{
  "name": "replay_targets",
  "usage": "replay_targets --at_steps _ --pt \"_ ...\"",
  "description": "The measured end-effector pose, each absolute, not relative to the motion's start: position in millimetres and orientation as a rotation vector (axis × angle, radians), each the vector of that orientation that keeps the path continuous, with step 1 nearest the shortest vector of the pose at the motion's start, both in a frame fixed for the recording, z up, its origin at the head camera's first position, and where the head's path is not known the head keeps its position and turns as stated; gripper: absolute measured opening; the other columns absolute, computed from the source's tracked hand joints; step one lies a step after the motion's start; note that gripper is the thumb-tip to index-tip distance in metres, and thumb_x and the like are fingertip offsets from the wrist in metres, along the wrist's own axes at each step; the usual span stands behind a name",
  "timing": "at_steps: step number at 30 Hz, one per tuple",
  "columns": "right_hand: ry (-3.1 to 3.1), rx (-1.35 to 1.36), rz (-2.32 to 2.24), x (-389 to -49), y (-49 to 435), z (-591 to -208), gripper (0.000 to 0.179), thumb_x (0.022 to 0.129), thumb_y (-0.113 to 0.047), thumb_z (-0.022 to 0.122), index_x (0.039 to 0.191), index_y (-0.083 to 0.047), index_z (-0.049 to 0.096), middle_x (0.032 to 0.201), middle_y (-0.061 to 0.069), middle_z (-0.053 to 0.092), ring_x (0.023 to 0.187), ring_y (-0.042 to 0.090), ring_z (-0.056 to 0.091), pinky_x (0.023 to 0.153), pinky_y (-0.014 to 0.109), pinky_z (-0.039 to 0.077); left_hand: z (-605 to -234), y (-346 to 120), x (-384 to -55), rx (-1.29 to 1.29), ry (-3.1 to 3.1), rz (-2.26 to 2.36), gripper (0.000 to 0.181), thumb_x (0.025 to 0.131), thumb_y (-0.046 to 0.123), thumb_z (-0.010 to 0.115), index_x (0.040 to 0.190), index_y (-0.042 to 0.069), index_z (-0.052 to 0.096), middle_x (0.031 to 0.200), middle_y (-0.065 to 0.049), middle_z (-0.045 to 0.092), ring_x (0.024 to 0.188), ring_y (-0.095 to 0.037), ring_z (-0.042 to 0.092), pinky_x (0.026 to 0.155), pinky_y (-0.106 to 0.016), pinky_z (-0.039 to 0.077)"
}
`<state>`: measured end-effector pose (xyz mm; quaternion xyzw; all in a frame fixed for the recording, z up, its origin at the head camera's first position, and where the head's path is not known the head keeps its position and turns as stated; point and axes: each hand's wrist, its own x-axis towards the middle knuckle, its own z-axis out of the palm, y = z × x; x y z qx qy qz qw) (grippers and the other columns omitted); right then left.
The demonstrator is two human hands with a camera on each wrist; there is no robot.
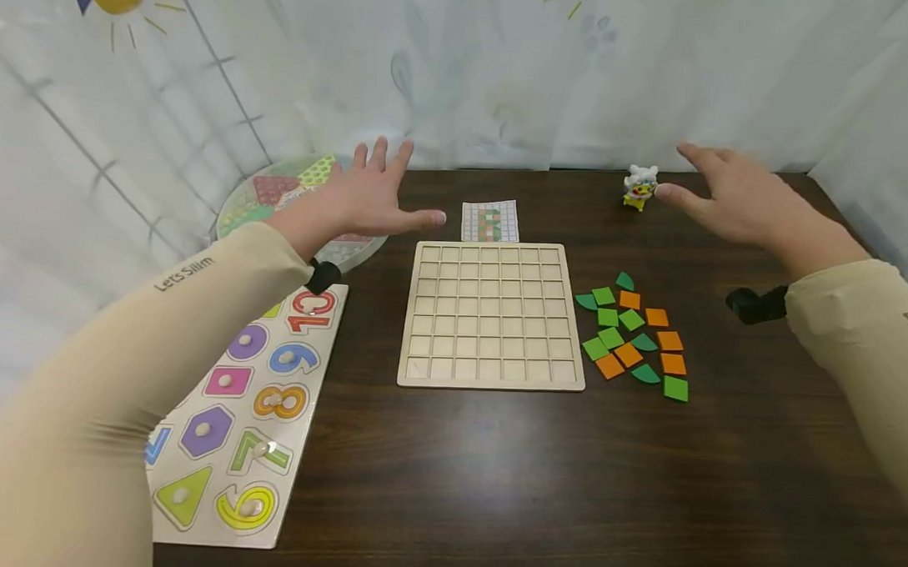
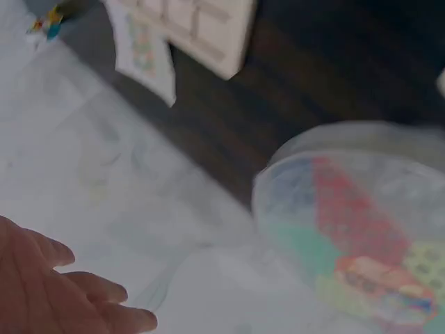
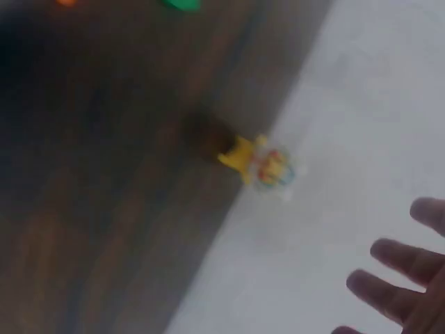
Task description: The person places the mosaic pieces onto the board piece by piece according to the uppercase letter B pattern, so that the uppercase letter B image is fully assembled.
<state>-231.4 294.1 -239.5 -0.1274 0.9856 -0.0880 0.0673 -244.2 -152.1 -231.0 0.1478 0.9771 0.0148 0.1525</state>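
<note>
My left hand (image 1: 364, 195) is raised with its fingers spread, between a round clear lidded container (image 1: 235, 199) and a small printed pattern card (image 1: 489, 221). It holds nothing. My right hand (image 1: 753, 200) is up in the air on the other side, thumb apart from the fingers, just right of a small white and yellow figurine (image 1: 639, 187). Between the hands lies a square wooden grid board (image 1: 492, 313), its cells bare. Beside it are scattered orange square tiles (image 1: 670, 340), light green square tiles (image 1: 676, 388) and dark green quarter-round tiles (image 1: 645, 374).
A peg puzzle (image 1: 310, 412) with numbers and shapes lies at the left, partly covered by my left sleeve (image 1: 144, 339). A white patterned curtain (image 1: 476, 76) hangs behind the dark wooden table (image 1: 492, 485).
</note>
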Motion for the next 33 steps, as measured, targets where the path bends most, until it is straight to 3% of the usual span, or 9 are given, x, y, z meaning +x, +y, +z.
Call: replay_targets --at_steps 4,7,10,16,21,33 --pt "2.855 -0.432 -0.354 -222.8 292.4 -261.3 0.086 0.106 -0.06 0.037 0.165 -0.006 0.008 0.165 0.036 0.012 0.149 0.059 0.015 0.113 0.075 0.018 -254.8 -160.3 -224.5 0.539 2.702 0.055 0.113 0.093 0.075 0.048 0.164 0.012 -0.015 0.168 -0.029 -0.013 0.154 -0.055 -0.005 0.118 -0.075 0.011" --pt "2.796 -0.476 -0.4 -214.9 286.7 -279.9 0.082 0.106 -0.056 0.044 0.163 -0.003 0.019 0.163 0.035 0.022 0.147 0.057 0.025 0.114 0.073 0.024 -274.7 -166.1 -209.6 0.622 2.615 0.111 0.114 0.094 0.067 0.057 0.164 0.008 -0.009 0.168 -0.031 -0.007 0.153 -0.058 0.0 0.119 -0.072 0.016" --pt "2.76 -0.544 -0.436 -206.3 278.2 -296.9 0.074 0.105 -0.047 0.053 0.16 -0.002 0.032 0.16 0.032 0.033 0.144 0.054 0.034 0.112 0.07 0.031 -293.0 -171.3 -197.4 0.66 2.538 0.147 0.118 0.091 0.064 0.066 0.165 0.006 -0.006 0.169 -0.03 -0.005 0.153 -0.058 0.001 0.121 -0.069 0.017" --pt "2.745 -0.746 -0.497 -195.4 262.2 -317.4 0.05 0.1 -0.023 0.068 0.144 -0.002 0.057 0.148 0.025 0.051 0.134 0.047 0.05 0.106 0.064 0.042 -315.1 -179.9 -182.6 0.703 2.494 0.147 0.129 0.082 0.064 0.077 0.165 0.004 -0.001 0.17 -0.028 -0.007 0.154 -0.057 -0.001 0.118 -0.073 0.016" --pt "2.723 -0.831 -0.507 -194.5 254.5 -322.8 0.039 0.097 -0.015 0.072 0.134 -0.002 0.066 0.145 0.023 0.055 0.131 0.044 0.053 0.105 0.061 0.045 -321.4 -181.7 -179.8 0.722 2.496 0.127 0.136 0.077 0.068 0.079 0.164 0.002 -0.002 0.17 -0.026 -0.011 0.155 -0.054 -0.004 0.119 -0.073 0.015" --pt "2.75 -0.785 -0.483 -189.1 270.8 -325.0 0.023 0.095 -0.015 0.074 0.116 -0.006 0.073 0.147 0.025 0.05 0.129 0.047 0.054 0.101 0.062 0.048 -319.3 -177.7 -177.5 0.737 2.49 0.058 0.134 0.08 0.066 0.077 0.163 -0.003 -0.002 0.17 -0.025 -0.009 0.155 -0.053 -0.002 0.119 -0.072 0.018"
